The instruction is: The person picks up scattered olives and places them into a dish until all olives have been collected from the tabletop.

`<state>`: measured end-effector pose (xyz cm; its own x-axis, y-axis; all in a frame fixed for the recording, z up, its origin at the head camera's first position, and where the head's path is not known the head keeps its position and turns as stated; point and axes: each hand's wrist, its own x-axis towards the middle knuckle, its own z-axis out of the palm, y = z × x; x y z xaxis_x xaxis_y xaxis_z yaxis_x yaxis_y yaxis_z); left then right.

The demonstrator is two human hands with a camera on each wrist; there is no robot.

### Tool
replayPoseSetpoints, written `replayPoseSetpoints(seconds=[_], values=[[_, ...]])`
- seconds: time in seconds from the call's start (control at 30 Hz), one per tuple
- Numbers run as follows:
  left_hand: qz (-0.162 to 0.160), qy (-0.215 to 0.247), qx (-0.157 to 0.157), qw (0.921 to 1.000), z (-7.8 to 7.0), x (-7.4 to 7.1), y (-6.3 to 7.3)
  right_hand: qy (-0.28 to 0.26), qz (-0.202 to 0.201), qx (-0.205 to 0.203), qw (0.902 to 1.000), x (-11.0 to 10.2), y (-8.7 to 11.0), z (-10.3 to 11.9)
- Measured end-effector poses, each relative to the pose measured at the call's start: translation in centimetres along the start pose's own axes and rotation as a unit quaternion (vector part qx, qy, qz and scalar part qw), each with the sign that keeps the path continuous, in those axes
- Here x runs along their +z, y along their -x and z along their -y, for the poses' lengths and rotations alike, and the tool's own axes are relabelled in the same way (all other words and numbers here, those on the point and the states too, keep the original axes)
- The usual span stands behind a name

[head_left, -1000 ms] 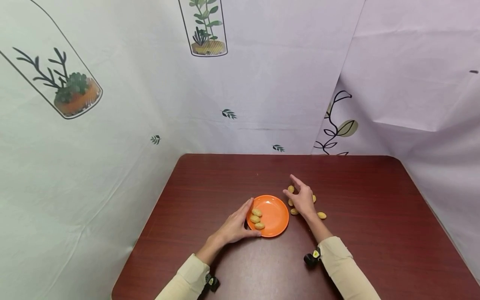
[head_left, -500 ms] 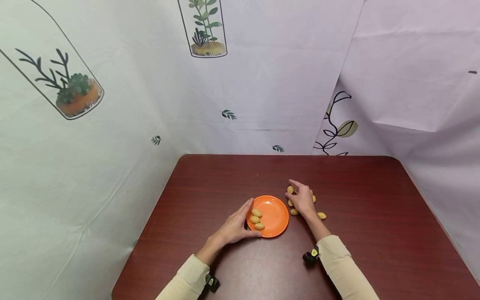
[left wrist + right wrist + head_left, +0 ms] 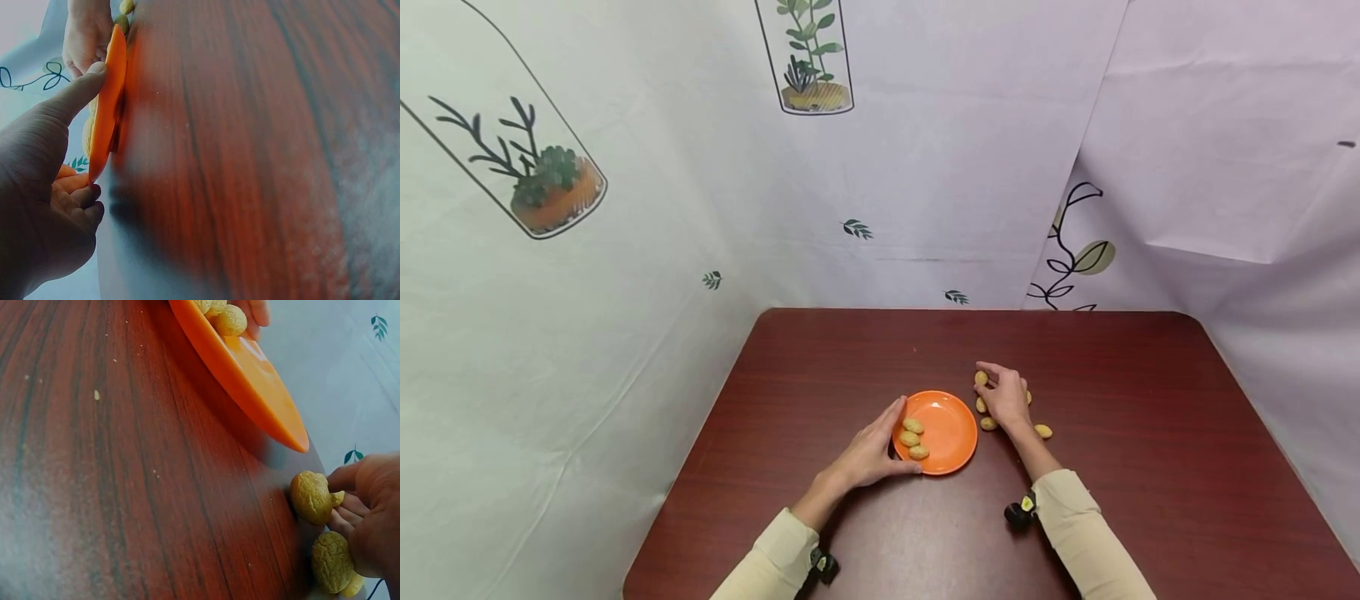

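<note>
An orange plate [image 3: 947, 429] lies on the table, with several wrinkled yellow oval pieces like small potatoes [image 3: 910, 437] at its left side. My left hand [image 3: 868, 454] grips the plate's left rim, thumb at the near edge and fingers at the far one; the left wrist view shows the thumb [image 3: 81, 94] over the rim. Right of the plate, my right hand [image 3: 1006, 402] pinches the farthest yellow potato-like piece [image 3: 981, 378] between thumb and fingers. In the right wrist view a nearer piece [image 3: 310, 497] partly hides the pinched one.
Other yellow pieces lie around my right hand: one potato-like piece [image 3: 988, 423] by the plate and another piece [image 3: 1043, 431] beside the right wrist. The dark red wooden table [image 3: 1112, 375] meets a printed white cloth backdrop [image 3: 925, 167] at its far edge.
My right hand's thumb and fingers, spread apart earlier, have come together on the farthest yellow piece. The left hand and the plate stay where they were.
</note>
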<state>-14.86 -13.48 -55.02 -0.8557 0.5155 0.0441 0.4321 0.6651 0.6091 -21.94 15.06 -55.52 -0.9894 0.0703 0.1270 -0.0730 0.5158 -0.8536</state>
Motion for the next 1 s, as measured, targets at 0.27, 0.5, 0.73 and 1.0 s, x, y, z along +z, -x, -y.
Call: replayPoseSetpoints(seconds=[0.27,0.5,0.73,1.0], values=[[0.002,0.004,0.001,1.0,0.01,-0.13,0.0,-0.007,-0.001,0.009,0.9999,-0.13,0.01,0.21],[0.003,0.003,-0.001,1.0,0.11,-0.12,-0.01,-0.019,-0.008,0.023,0.9995,0.04,0.1,0.29],[0.005,0.003,-0.002,1.0,0.13,-0.15,0.01,-0.043,-0.014,0.009,0.9989,0.3,0.33,0.52],[0.004,0.002,0.002,1.0,0.17,-0.07,-0.01,-0.059,-0.009,-0.008,0.9982,0.4,0.57,0.96]])
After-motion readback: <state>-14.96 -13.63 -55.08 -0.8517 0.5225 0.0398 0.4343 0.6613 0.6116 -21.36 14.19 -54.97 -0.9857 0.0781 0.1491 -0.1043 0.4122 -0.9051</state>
